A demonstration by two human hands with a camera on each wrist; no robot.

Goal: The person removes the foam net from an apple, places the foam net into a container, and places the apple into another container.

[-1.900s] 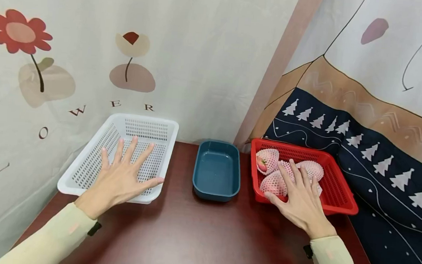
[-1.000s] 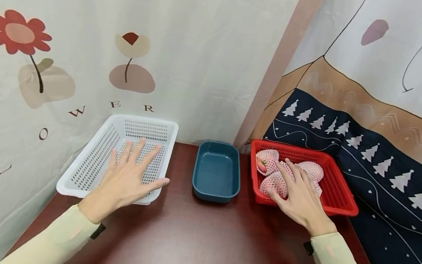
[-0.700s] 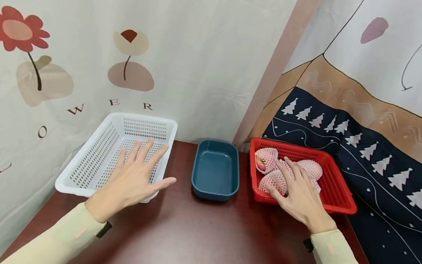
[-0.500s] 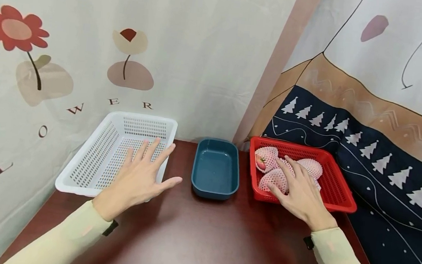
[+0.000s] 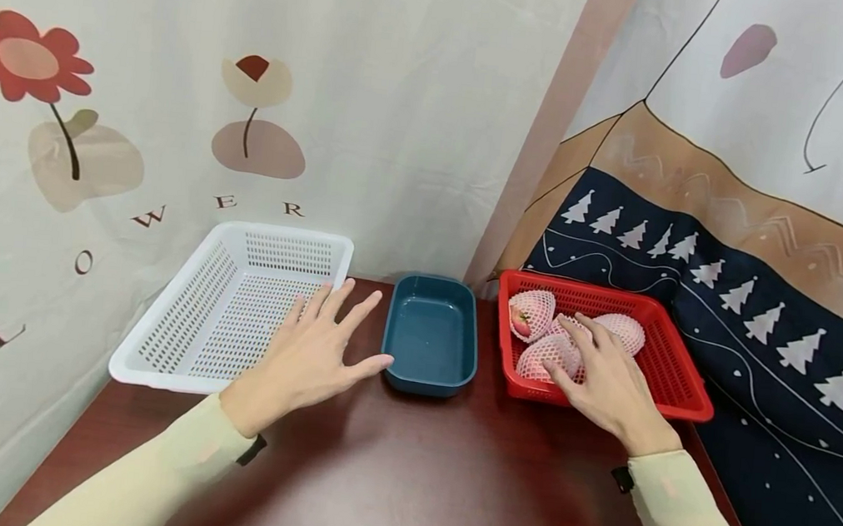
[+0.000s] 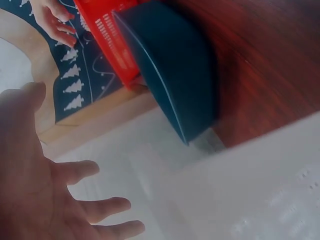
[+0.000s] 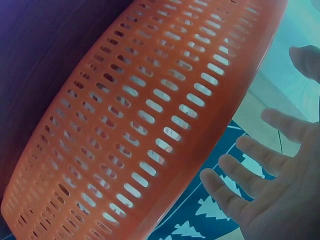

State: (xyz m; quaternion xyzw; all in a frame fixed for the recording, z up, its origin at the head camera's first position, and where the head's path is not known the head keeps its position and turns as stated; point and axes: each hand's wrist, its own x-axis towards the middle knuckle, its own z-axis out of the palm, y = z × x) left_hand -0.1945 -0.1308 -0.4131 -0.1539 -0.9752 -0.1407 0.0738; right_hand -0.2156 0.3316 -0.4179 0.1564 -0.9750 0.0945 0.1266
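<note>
My left hand [image 5: 312, 349], fingers spread and holding nothing, hovers between the white basket [image 5: 161, 315] and the dark blue bin [image 5: 432, 331]. In the head view its thumb tip overlaps the bin's near left edge. My right hand [image 5: 610, 380] is over the red basket [image 5: 684, 361], fingers relaxed and apart, with nothing in its grasp. Under and around its fingers lie several fruits in pink foam nets, one reddish fruit [image 5: 531, 314] showing at the left. The right wrist view shows the red basket's slotted wall [image 7: 145, 115] beside the spread fingers.
All three containers stand in a row at the back of the dark red-brown table [image 5: 417, 480]. Behind them hangs a pale printed curtain [image 5: 403, 128]. A navy cloth with white trees [image 5: 768, 427] borders the right side.
My left hand has moved right, from over the white basket toward the blue bin. The right hand has stayed over the red basket with only a slight shift. The containers have not moved.
</note>
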